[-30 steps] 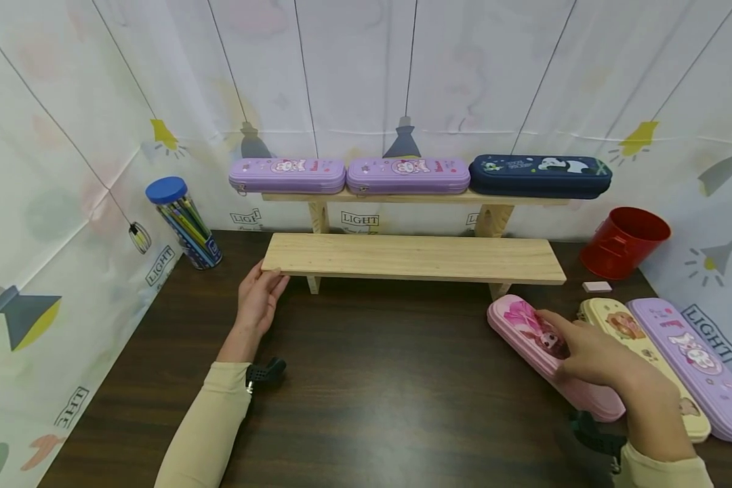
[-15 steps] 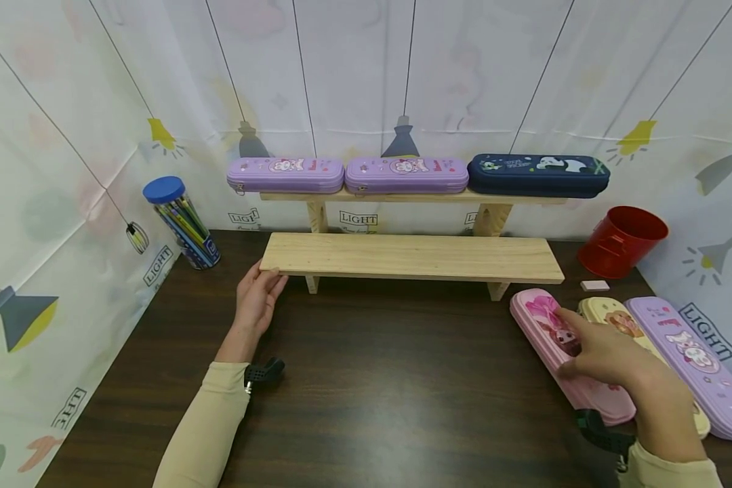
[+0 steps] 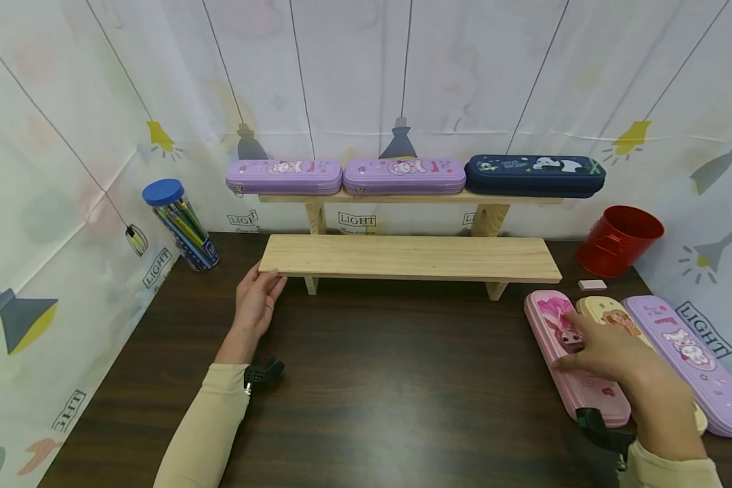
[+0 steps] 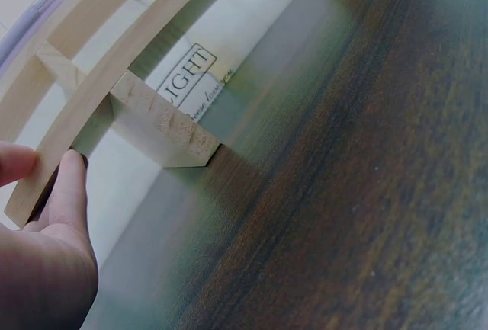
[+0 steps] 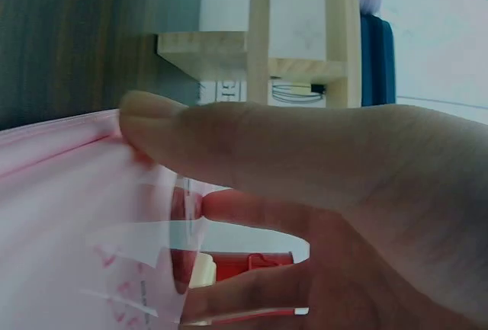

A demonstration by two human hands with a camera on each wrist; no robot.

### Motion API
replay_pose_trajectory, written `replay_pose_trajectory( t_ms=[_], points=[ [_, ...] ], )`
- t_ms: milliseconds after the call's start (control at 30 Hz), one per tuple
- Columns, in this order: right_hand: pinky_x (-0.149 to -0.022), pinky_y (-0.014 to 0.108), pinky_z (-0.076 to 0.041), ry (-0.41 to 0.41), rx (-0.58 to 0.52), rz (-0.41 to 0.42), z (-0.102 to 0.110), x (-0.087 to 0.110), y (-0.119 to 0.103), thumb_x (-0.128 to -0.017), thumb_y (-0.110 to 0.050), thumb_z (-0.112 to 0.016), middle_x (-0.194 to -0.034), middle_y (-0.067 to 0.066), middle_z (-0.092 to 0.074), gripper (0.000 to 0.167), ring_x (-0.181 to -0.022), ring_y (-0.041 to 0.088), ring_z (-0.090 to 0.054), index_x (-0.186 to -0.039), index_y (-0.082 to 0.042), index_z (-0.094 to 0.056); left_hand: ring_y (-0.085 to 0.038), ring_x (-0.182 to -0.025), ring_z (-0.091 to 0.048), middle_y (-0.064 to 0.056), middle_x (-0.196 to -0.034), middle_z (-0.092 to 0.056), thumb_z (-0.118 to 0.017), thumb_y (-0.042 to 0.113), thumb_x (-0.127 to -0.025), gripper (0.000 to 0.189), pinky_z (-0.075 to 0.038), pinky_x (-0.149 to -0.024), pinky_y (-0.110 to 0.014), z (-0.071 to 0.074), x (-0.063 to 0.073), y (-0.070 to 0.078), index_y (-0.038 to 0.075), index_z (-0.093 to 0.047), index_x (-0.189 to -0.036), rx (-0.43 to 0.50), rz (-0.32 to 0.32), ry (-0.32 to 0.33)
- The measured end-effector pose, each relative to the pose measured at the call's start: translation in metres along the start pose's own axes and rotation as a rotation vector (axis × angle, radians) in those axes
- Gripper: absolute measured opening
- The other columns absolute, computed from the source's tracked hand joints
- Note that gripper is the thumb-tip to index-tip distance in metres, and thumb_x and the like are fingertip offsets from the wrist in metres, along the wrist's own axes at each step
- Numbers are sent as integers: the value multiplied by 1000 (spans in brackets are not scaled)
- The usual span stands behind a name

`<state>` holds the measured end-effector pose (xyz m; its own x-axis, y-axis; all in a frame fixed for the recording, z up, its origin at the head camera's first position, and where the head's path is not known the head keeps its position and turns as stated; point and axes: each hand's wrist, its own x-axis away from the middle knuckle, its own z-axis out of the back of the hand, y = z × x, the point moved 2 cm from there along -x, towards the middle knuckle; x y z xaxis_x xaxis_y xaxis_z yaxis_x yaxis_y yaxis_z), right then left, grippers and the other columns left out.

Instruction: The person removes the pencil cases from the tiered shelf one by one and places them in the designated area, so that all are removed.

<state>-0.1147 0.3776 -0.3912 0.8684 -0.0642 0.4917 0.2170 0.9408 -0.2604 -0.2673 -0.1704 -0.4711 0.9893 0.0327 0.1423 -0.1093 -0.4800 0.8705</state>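
So — right hand [image 3: 613, 356] spanning pink case [image 3: 579, 385], left hand [image 3: 255, 303] pinching shelf [image 3: 409, 257].

Smooth, matt shelf [image 3: 409, 256] of bare wood, its grain visible. Under it, a wood-grain tabletop [image 3: 396, 379] with a soft sheen. By its right end, a glossy pink case [image 3: 592, 390] and a shiny, metal-looking bucket [image 3: 606, 249]; behind it, a creased, cloth-like backdrop [image 3: 354, 74].

Two gripping hands [image 3: 256, 303] [image 3: 613, 356], well apart
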Motion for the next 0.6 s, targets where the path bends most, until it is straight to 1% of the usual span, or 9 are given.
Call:
replay_pose_trajectory(
  t_ms=[133, 300, 333, 367, 433, 500, 533, 567, 600],
  points=[
    [-87, 78, -42, 75, 41, 37, 4, 4, 1, -72, -59, -78, -138, 44, -40, 112, -119, 64, -39, -151, 3, -29, -22, -139, -49, -15, -156, -40, -50, 6, -103, 59, -53, -100, -19, -1, 1, -1, 13, -27, -157, -7, -5, -9],
    [-90, 81, -38, 187, 44, 82, 12, 2, -6, -76, -49, -79, -140, 44, -38, 106, -123, 63, -33, -152, 3, -27, -22, -139, -49, -15, -156, -40, -49, 7, -103, 58, -53, -100, -19, 0, 1, 0, 13, -28, -157, -8, -7, -15],
    [-89, 77, -43, 207, 35, 90, 13, 1, -8, -77, -47, -79, -140, 44, -38, 104, -121, 61, -37, -153, 2, -27, -22, -139, -49, -15, -156, -40, -50, 7, -103, 58, -53, -99, -19, 0, 1, 0, 13, -28, -157, -6, -7, -13],
    [-87, 72, -49, 219, 21, 100, 14, 0, -10, -79, -46, -78, -139, 43, -38, 102, -115, 57, -46, -154, 1, -26, -22, -138, -49, -15, -156, -40, -50, 6, -103, 58, -53, -99, -19, 0, 1, 0, 13, -28, -157, -5, -9, -12],
    [-76, 59, -60, 232, -17, 117, 16, -1, -16, -83, -45, -75, -137, 41, -38, 99, -99, 43, -60, -156, -3, -23, -22, -138, -49, -15, -155, -41, -50, 6, -103, 58, -53, -99, -19, 0, 1, 0, 13, -29, -156, -5, -11, -13],
    [-67, 51, -63, 250, -32, 131, 17, -3, -22, -85, -45, -74, -138, 40, -36, 98, -93, 42, -63, -157, -6, -21, -23, -138, -49, -16, -155, -40, -50, 6, -103, 58, -53, -101, -20, 0, 1, 1, 12, -28, -157, -7, -16, -19],
    [-66, 49, -63, 260, -38, 137, 18, -4, -24, -86, -46, -73, -139, 39, -35, 97, -93, 42, -63, -158, -7, -20, -23, -138, -49, -16, -155, -41, -50, 6, -103, 58, -53, -101, -21, 0, 1, 1, 12, -29, -156, -6, -17, -20],
    [-68, 54, -63, 272, -36, 142, 19, -5, -27, -87, -46, -72, -141, 39, -34, 97, -97, 45, -62, -159, -9, -19, -23, -137, -50, -16, -155, -41, -50, 5, -103, 58, -53, -101, -21, 1, 0, 1, 11, -29, -156, -8, -18, -19],
    [-72, 59, -61, 289, -27, 146, 20, -6, -31, -87, -47, -71, -143, 39, -32, 96, -107, 51, -56, -159, -11, -18, -22, -137, -51, -16, -155, -41, -51, 5, -103, 58, -53, -102, -21, 1, 0, 1, 11, -29, -156, -7, -18, -17]
  ],
)
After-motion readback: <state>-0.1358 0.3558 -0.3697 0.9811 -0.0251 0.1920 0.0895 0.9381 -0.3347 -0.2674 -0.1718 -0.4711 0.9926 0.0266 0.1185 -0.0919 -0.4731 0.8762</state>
